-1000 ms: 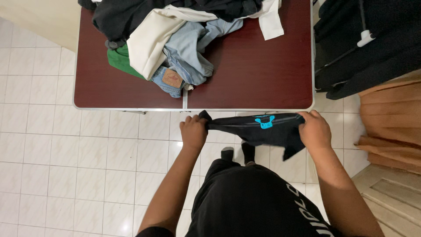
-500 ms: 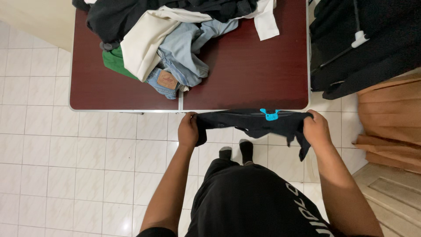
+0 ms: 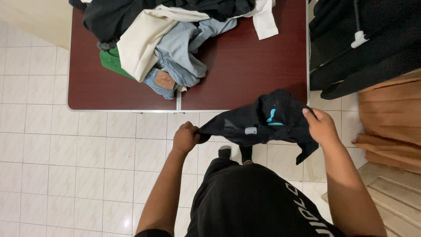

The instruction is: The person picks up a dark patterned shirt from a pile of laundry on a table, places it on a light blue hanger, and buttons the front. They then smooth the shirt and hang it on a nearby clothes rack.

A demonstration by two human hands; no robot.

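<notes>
We count two hands on one black garment (image 3: pixel 258 120): our left hand (image 3: pixel 185 138) is fisted tight on its left end, our right hand (image 3: pixel 322 126) has fingers curled over the right edge, gripping it, and the cloth hangs bunched between them, in the air just in front of the table's near edge and partly over it. On the garment we see two small marks, a bright blue patch (image 3: pixel 271 116) near its middle and a little grey tag (image 3: pixel 250 130) below that. One dark red table (image 3: pixel 245 66) with a pale metal rim stands on white floor tiles (image 3: pixel 66 166). Its far left carries one heap: blue jeans (image 3: pixel 180 57) with a brown leather patch (image 3: pixel 165 80), a cream piece (image 3: pixel 140 44), a green one (image 3: pixel 112 66) and black clothes (image 3: pixel 118 17). To the right are dark cloth (image 3: pixel 364 52) and tan fabric (image 3: pixel 390 118)
</notes>
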